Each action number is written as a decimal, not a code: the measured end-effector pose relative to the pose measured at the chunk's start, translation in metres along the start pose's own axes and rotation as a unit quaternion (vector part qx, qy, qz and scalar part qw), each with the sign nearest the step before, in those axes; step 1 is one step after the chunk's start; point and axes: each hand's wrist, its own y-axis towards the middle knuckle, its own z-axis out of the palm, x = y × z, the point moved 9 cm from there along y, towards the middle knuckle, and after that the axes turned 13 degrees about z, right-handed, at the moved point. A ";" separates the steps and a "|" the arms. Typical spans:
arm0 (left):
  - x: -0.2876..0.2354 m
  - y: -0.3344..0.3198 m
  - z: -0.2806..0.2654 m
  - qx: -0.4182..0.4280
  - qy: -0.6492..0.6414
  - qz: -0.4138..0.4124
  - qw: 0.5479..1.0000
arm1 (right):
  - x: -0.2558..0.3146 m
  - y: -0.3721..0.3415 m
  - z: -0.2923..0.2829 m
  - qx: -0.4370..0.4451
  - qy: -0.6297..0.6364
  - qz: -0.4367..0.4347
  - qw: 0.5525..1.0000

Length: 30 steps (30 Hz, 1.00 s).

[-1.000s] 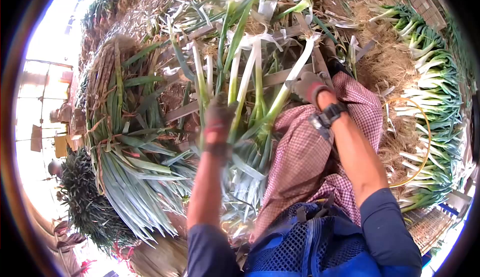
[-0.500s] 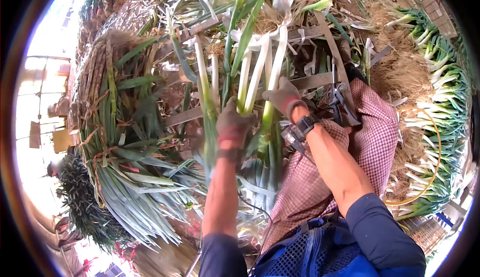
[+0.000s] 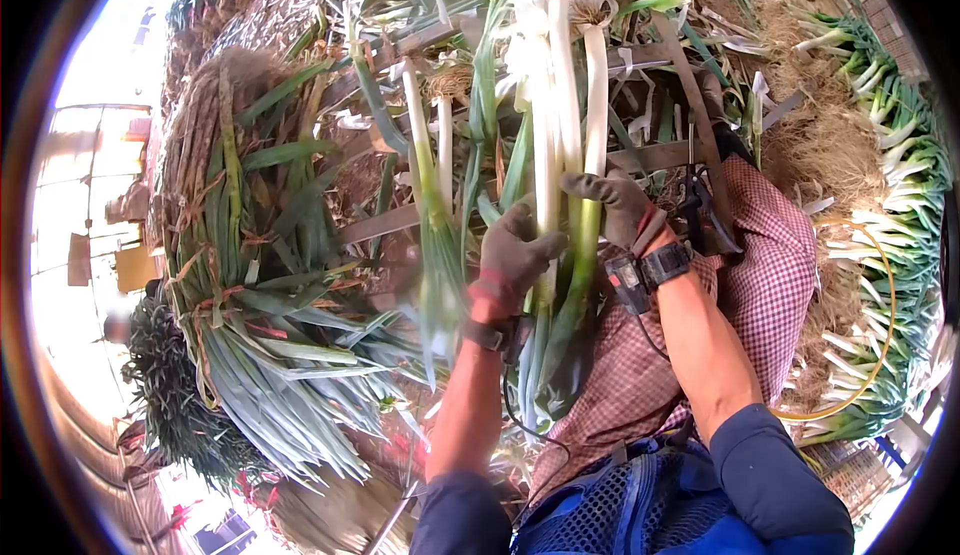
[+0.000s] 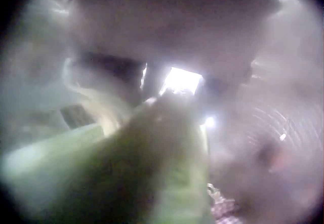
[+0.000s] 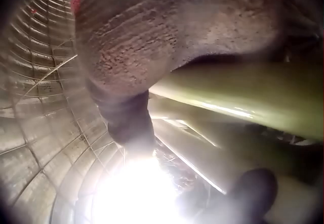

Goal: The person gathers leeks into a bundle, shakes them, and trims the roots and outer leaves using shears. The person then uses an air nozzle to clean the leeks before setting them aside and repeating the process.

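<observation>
Several leeks [image 3: 545, 145] stand side by side, white root ends up and green leaves hanging down between my hands. My gloved left hand [image 3: 512, 260] grips their green-white shanks from the left. At the right of the bunch, another leek [image 3: 594, 105] has roots at its top; my gloved right hand [image 3: 620, 213] holds it, with fingers reaching across the stalks. Close up in the right wrist view, glove fingers [image 5: 136, 67] curl by a glossy pale-green shank [image 5: 238, 95]. A blurred green stalk [image 4: 101, 168] fills the lower left wrist view.
A large tied bundle of leeks [image 3: 270, 325] leans at the left. Behind my hands are a flat-barred frame [image 3: 660, 157] and loose leaf scraps. A black-handled tool [image 3: 700, 210] is beside my right knee. Rows of trimmed leeks [image 3: 905, 225] lie along the right.
My hands have come closer together, bringing the right-hand leek from a rightward lean to upright beside the others. The stalks now stand in a tighter bunch. The head view has shifted slightly.
</observation>
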 end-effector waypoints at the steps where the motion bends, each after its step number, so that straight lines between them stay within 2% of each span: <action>1: 0.000 -0.002 0.001 0.005 -0.003 0.000 1.000 | -0.007 0.010 -0.032 0.049 0.229 0.090 0.968; 2: 0.001 -0.005 0.004 0.003 -0.003 -0.001 1.000 | -0.009 0.009 -0.010 0.104 0.169 0.102 0.975; 3: 0.000 -0.006 0.009 0.008 -0.003 0.003 1.000 | -0.002 0.002 0.016 0.031 0.003 0.002 1.000; 4: -0.001 -0.009 0.011 0.013 -0.003 0.006 1.000 | 0.004 -0.009 0.044 -0.099 -0.222 -0.079 0.967; 5: -0.003 -0.011 0.012 0.042 0.042 0.002 0.998 | 0.008 -0.024 0.075 -0.237 -0.378 -0.122 0.887; 6: -0.014 -0.013 0.015 0.069 0.015 0.041 0.997 | 0.011 -0.029 0.074 -0.287 -0.402 -0.108 0.863; 7: -0.037 -0.016 0.021 0.095 -0.012 0.078 0.992 | 0.012 -0.034 0.066 -0.336 -0.423 -0.092 0.836; 8: -0.039 -0.023 0.007 0.096 0.047 -0.031 0.994 | 0.005 -0.024 0.068 -0.185 -0.324 -0.077 0.925; 9: -0.034 -0.013 -0.017 0.074 0.082 0.010 0.994 | -0.004 -0.018 0.069 -0.042 -0.205 -0.024 0.978; 11: -0.031 0.012 -0.076 -0.091 0.020 0.044 0.995 | 0.006 -0.026 0.053 -0.091 -0.293 -0.093 0.947; 12: -0.031 0.031 -0.111 -0.151 0.170 0.101 0.969 | 0.007 -0.030 0.051 -0.121 -0.334 -0.115 0.928; 13: -0.031 0.043 -0.139 -0.207 0.314 0.156 0.913 | 0.009 -0.034 0.047 -0.153 -0.372 -0.135 0.905; 14: -0.017 0.050 -0.154 -0.209 0.315 0.157 0.913 | 0.009 -0.035 0.049 -0.157 -0.411 -0.123 0.890; 16: -0.014 0.058 -0.169 -0.211 0.557 0.117 0.795 | 0.009 -0.036 0.068 -0.160 -0.449 -0.114 0.872; 17: -0.014 0.059 -0.173 -0.210 0.558 0.119 0.794 | 0.009 -0.039 0.080 -0.164 -0.452 -0.110 0.870; 19: 0.011 0.047 -0.179 -0.144 0.420 -0.018 0.896 | 0.009 -0.041 0.072 -0.166 -0.452 -0.108 0.870; 20: 0.010 0.033 -0.177 -0.128 0.362 -0.015 0.923 | 0.012 -0.040 0.058 -0.118 -0.430 -0.140 0.884; 22: 0.030 0.004 -0.199 -0.145 0.392 -0.037 0.907 | 0.012 -0.044 0.059 -0.070 -0.403 -0.174 0.896; 23: 0.044 -0.007 -0.214 -0.165 0.418 -0.058 0.892 | 0.012 -0.048 0.072 -0.149 -0.504 -0.191 0.829; 25: 0.071 -0.026 -0.229 -0.164 0.424 -0.042 0.890 | 0.008 -0.049 0.081 -0.222 -0.594 -0.197 0.748; 26: 0.079 -0.028 -0.234 -0.165 0.427 -0.032 0.889 | 0.007 -0.044 0.080 -0.219 -0.556 -0.184 0.780; 28: 0.065 -0.026 -0.222 -0.166 0.433 -0.041 0.885 | 0.008 -0.038 0.070 -0.215 -0.518 -0.170 0.810; 29: 0.049 -0.023 -0.207 -0.165 0.437 -0.061 0.882 | 0.006 -0.033 0.058 -0.155 -0.446 -0.155 0.867; 30: 0.027 -0.016 -0.191 -0.151 0.496 -0.070 0.852 | 0.005 -0.031 0.056 -0.123 -0.410 -0.149 0.891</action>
